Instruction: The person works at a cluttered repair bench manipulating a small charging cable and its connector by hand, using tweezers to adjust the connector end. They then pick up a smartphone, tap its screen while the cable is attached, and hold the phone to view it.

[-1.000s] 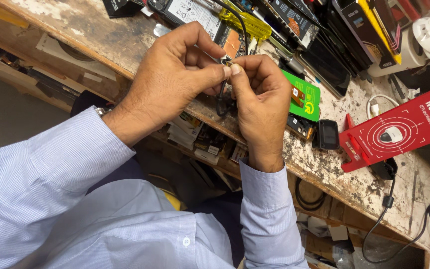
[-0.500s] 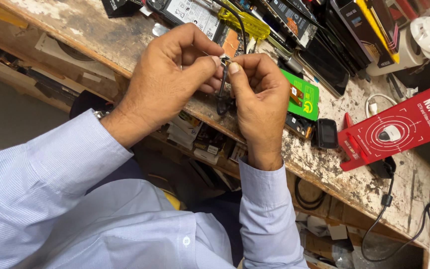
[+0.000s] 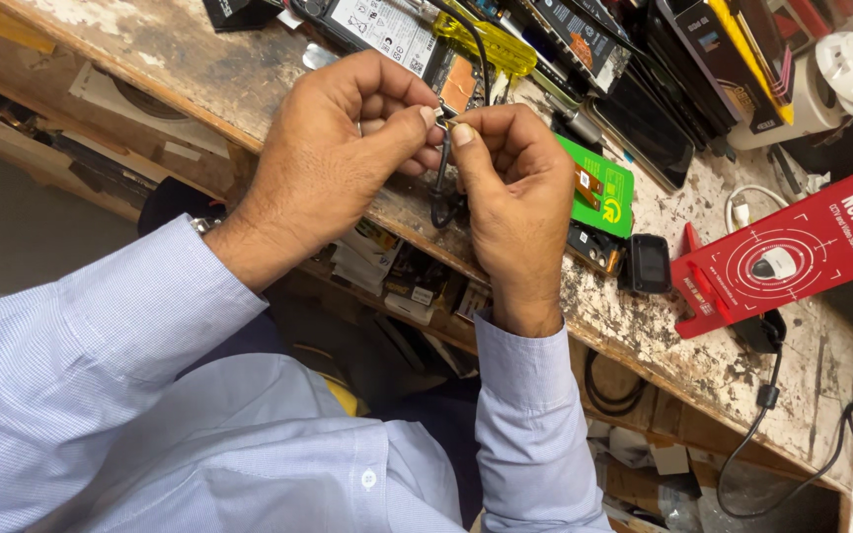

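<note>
My left hand (image 3: 333, 158) and my right hand (image 3: 515, 202) meet above the edge of a worn wooden workbench (image 3: 180, 69). Between the thumbs and forefingers of both hands I pinch a small metal connector (image 3: 445, 118). A black cable (image 3: 441, 188) hangs from it in a loop in front of my right palm. A second thin black wire (image 3: 476, 54) runs up from the pinch toward the back of the bench. Most of the connector is hidden by my fingertips.
A green card pack (image 3: 599, 188), a small black block (image 3: 650, 264), a red printed box (image 3: 792, 252), a yellow translucent screwdriver handle (image 3: 491, 41), flat black boxes (image 3: 673, 69) and a white round device (image 3: 841, 74) crowd the bench. Under it, a shelf (image 3: 397, 276) holds small boxes.
Both hands stay pinched together on the small connector; the fingertips shift slightly and the hanging cable loop sways a little.
</note>
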`<action>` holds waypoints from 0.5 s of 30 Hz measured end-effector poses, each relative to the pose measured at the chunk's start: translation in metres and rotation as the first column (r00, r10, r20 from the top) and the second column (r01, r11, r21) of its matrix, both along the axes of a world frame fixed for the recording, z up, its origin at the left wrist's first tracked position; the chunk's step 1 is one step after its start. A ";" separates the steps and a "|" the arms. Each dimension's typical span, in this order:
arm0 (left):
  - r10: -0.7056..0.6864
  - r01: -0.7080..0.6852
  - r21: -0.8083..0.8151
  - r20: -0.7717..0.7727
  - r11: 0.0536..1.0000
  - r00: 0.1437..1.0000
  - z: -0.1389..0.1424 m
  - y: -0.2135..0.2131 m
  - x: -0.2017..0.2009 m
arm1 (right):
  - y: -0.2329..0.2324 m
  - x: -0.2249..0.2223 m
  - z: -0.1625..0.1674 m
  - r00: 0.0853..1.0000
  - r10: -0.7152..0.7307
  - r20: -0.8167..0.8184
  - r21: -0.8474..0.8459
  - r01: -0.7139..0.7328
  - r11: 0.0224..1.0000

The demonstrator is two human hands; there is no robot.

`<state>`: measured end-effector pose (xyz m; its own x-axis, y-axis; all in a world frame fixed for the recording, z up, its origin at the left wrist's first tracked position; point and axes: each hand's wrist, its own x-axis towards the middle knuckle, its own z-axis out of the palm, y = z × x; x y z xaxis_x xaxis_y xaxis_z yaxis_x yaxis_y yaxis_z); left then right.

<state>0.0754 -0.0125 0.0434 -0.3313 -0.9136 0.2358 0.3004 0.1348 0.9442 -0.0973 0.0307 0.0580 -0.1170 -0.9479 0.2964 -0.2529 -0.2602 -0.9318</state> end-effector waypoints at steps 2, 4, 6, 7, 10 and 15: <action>-0.003 0.003 0.001 -0.008 1.000 1.000 0.000 0.000 0.000 | 0.000 0.000 0.000 1.000 0.004 -0.002 0.004 -0.004 1.000; -0.008 0.008 -0.005 -0.020 1.000 1.000 -0.001 0.000 0.000 | -0.001 0.000 0.000 1.000 0.006 0.000 0.010 -0.006 1.000; 0.000 0.000 -0.022 -0.010 1.000 1.000 -0.001 0.000 0.000 | -0.001 0.000 0.000 1.000 0.004 -0.007 0.016 -0.004 1.000; 0.003 -0.003 -0.030 -0.006 1.000 1.000 -0.001 0.000 0.000 | -0.001 -0.001 0.001 1.000 0.003 -0.010 0.018 -0.003 1.000; 0.000 0.000 -0.023 0.010 1.000 1.000 0.000 0.001 0.000 | 0.000 -0.001 0.001 1.000 0.004 -0.004 0.013 -0.004 1.000; -0.002 0.002 -0.036 -0.001 0.999 1.000 0.001 0.001 0.000 | -0.001 0.000 0.002 1.000 -0.001 -0.010 0.025 0.001 1.000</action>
<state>0.0755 -0.0118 0.0443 -0.3325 -0.9039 0.2691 0.3021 0.1683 0.9383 -0.0977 0.0295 0.0604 -0.1152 -0.9549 0.2736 -0.2630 -0.2363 -0.9354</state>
